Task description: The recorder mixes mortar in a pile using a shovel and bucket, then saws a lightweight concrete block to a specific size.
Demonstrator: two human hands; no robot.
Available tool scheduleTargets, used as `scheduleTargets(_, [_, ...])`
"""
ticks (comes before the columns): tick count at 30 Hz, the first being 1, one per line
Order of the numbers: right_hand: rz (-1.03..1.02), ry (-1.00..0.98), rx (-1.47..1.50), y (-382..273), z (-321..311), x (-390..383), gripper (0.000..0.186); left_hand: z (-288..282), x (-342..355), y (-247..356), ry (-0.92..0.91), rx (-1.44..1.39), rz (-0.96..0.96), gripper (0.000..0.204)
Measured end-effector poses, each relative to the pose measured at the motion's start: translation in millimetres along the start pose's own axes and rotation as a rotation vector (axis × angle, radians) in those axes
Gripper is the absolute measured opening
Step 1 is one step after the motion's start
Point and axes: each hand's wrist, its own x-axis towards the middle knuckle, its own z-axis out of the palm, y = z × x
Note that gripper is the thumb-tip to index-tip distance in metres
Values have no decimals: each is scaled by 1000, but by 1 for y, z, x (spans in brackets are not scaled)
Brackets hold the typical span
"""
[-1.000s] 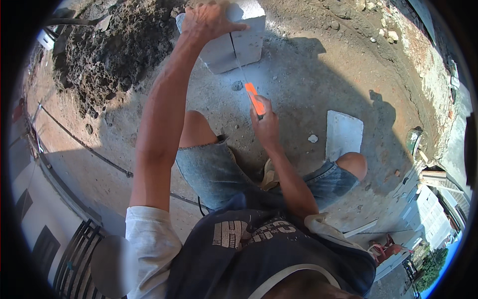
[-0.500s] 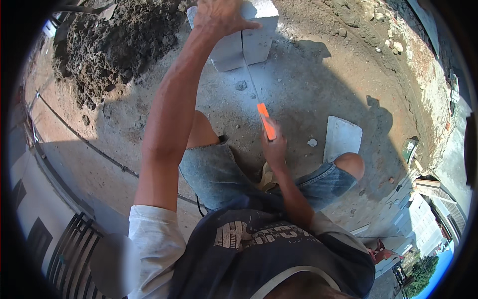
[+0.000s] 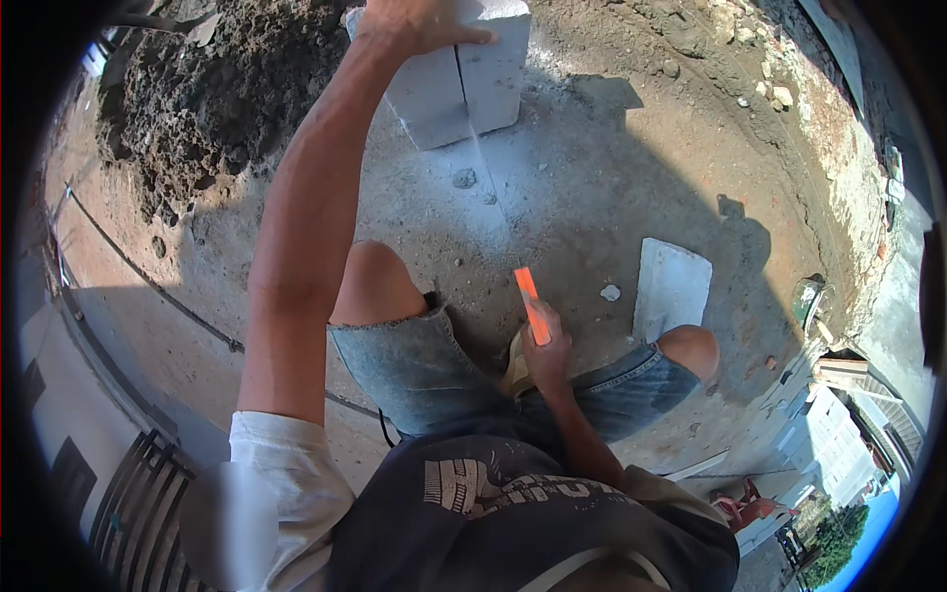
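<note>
Near the top edge stands a white, light-coloured masonry block (image 3: pixel 495 74) with a dark narrow cut running down it. My left hand (image 3: pixel 419 22) grips its top, thumb stretched across toward the cut; the other fingers are partly out of the picture. Closed round the orange handle of a handsaw (image 3: pixel 526 286), my right hand (image 3: pixel 549 357) is low between my knees. The thin saw blade is blurred and points up toward the cut; I cannot tell how much of it sits in the block. Pale dust lies on the ground below the block.
A mound of dark soil (image 3: pixel 197 113) rises at the upper left. By my right knee lies a white slab (image 3: pixel 675 286), with a small pale chip (image 3: pixel 611 293) beside it. Stones and a rough wall edge run along the right. A dark line crosses the ground at left.
My right hand has drawn the saw handle back toward my body. My left hand stays on the block; the whole view has shifted slightly.
</note>
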Motion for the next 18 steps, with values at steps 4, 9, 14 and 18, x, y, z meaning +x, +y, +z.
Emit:
scheduleTargets(4, [186, -205, -8, -19, -22, -13, 46, -41, 18, -5, -415, -188, -152, 77])
scheduleTargets(9, [267, -286, -73, -8, 7, -20, 42, -37, 32, 31, -436, -146, -109, 77])
scheduleTargets(14, [157, -76, 38, -88, -54, 23, 38, -19, 20, -24, -498, -165, -184, 78])
scheduleTargets(18, [157, -50, 88, -76, -24, 89, 29, -54, 5, 30, -448, -73, -213, 76])
